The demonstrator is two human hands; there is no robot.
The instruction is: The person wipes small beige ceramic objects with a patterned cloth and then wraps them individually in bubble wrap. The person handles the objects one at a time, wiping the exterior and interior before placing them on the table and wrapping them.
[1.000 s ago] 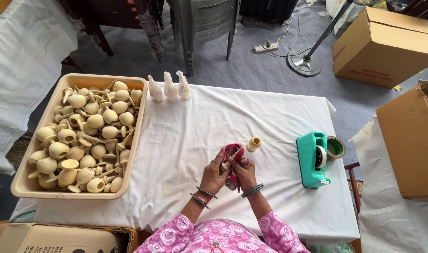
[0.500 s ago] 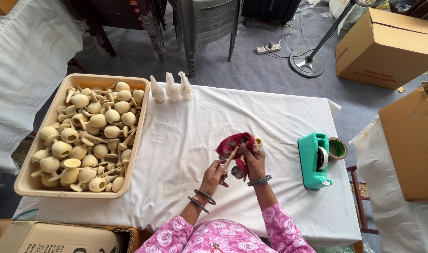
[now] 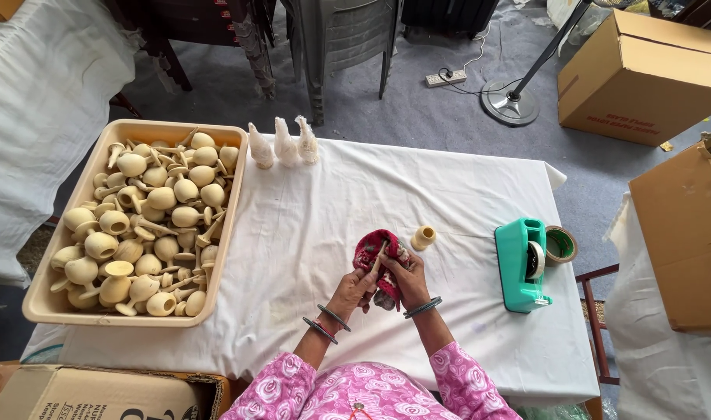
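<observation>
A table (image 3: 309,233) draped in a white cloth fills the middle of the room, and on its left end sits a big beige plastic tray (image 3: 223,233) heaped with pale, unpainted wooden pieces (image 3: 149,222), rounded bulbs on short stems. A teal tape dispenser (image 3: 522,264) stands toward the right side with a loose roll of tape (image 3: 560,244) touching it. Three small white cone-like figures (image 3: 284,144) stand in a row at the far edge. Cardboard boxes (image 3: 643,74) lie on the floor around the table.

Near the front middle of the table, the person holds a red cloth (image 3: 375,247), bunched and fuzzy, with a slim wooden stem poking up through it. A small wooden cup-shaped piece (image 3: 424,237) stands on the cloth-covered table just beside it, to the right, not touched by either hand.

The left hand (image 3: 355,286) has its fingers curled around the lower left of the cloth, gripping it. The right hand (image 3: 406,280) is closed over the cloth from the right, fingers wrapped about the bundle. The two hands are close together, both clamped on the same cloth, raised slightly off the table.
</observation>
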